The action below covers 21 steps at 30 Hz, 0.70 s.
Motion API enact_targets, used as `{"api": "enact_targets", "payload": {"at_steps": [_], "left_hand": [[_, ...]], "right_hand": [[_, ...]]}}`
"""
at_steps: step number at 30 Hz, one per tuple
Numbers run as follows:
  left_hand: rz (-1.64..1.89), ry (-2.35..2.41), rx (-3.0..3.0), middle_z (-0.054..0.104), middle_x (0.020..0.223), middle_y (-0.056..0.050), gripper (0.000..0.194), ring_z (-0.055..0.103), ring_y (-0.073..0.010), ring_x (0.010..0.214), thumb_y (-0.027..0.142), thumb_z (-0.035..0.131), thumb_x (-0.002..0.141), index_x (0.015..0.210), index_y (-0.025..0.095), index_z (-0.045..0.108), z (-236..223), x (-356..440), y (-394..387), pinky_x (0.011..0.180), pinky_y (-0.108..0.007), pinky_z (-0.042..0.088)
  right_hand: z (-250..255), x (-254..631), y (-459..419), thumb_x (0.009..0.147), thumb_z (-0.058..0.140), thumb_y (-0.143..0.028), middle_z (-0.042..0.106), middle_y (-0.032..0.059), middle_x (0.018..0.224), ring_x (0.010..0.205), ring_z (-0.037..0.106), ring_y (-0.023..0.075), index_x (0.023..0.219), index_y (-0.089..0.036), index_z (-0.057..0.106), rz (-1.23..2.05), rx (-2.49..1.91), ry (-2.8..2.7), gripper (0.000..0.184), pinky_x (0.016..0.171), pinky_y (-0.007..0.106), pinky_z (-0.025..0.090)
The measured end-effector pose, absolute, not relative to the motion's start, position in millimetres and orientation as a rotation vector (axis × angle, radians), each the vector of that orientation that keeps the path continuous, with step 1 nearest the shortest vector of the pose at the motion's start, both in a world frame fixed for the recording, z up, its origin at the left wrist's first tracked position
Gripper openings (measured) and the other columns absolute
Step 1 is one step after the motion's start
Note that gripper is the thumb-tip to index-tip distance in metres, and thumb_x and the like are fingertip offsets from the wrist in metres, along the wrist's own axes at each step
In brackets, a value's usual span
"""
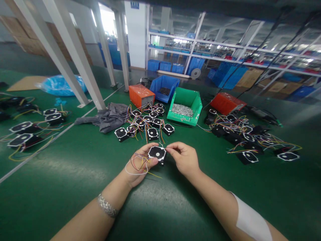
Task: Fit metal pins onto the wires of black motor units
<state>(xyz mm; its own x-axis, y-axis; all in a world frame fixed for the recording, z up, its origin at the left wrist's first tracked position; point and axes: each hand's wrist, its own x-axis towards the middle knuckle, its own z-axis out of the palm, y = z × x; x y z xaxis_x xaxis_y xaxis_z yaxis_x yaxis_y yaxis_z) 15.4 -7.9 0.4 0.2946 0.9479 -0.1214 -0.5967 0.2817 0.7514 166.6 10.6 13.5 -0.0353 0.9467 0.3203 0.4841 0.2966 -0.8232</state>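
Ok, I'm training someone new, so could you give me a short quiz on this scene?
1. Multiple choice: what colour is the bin of small metal pieces? A) blue B) green C) orange
2. True or false: the left hand holds a black part with coloured wires.
3. Fill in: seen from here, the grey cloth lies to the ____ of that bin.
Key: 1 B; 2 true; 3 left

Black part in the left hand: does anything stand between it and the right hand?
Nothing visible: the right hand is at a corner of the black part, whose wires trail the other way, over the left hand.
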Motion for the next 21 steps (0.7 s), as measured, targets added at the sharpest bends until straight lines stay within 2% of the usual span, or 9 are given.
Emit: {"api": "enact_targets", "payload": {"at_steps": [4,9,11,15,21], "left_hand": [[1.146,0.636,0.659,0.059,0.079,0.000,0.041,0.054,-0.0088,0.070,0.009,0.068,0.052,0.091,0.018,0.059,0,15,-7,0.065,-0.019,0.041],[1.217,0.616,0.630,0.060,0.083,0.001,0.040,0.055,-0.0087,0.073,0.007,0.065,0.057,0.093,0.021,0.057,0,8,0,0.068,-0.019,0.043],[1.296,0.609,0.617,0.060,0.086,0.001,0.042,0.056,-0.0088,0.076,0.006,0.064,0.058,0.096,0.021,0.056,0,4,4,0.071,-0.019,0.043],[1.382,0.676,0.596,0.062,0.083,0.001,0.049,0.057,-0.0095,0.072,0.004,0.063,0.058,0.102,0.022,0.052,0,-3,10,0.067,-0.021,0.046],[1.368,0.825,0.469,0.063,0.073,0.001,0.044,0.059,-0.0098,0.066,0.001,0.063,0.056,0.096,0.018,0.054,-4,-3,12,0.063,-0.022,0.047]], "right_hand": [[17,166,6,0.073,0.049,-0.016,0.063,0.0016,0.073,0.071,0.058,0.0140,0.071,-0.020,0.063,0.431,-1.224,-1.888,0.015,0.069,0.027,0.045],[17,168,9,0.078,0.042,-0.011,0.059,0.0030,0.096,0.091,0.053,0.0131,0.094,-0.021,0.059,0.512,-1.116,-2.064,0.025,0.081,0.028,0.041],[12,169,14,0.076,0.046,-0.009,0.058,0.0040,0.094,0.090,0.051,0.0131,0.092,-0.018,0.058,0.489,-1.186,-2.105,0.022,0.080,0.027,0.040],[-2,173,23,0.069,0.058,-0.010,0.053,0.0021,0.077,0.078,0.049,0.0137,0.072,-0.017,0.060,0.372,-1.344,-2.318,0.008,0.071,0.025,0.039],[-10,175,29,0.068,0.062,-0.017,0.050,0.0023,0.079,0.078,0.046,0.0138,0.077,-0.017,0.058,0.228,-1.426,-2.472,0.010,0.069,0.024,0.036]]}}
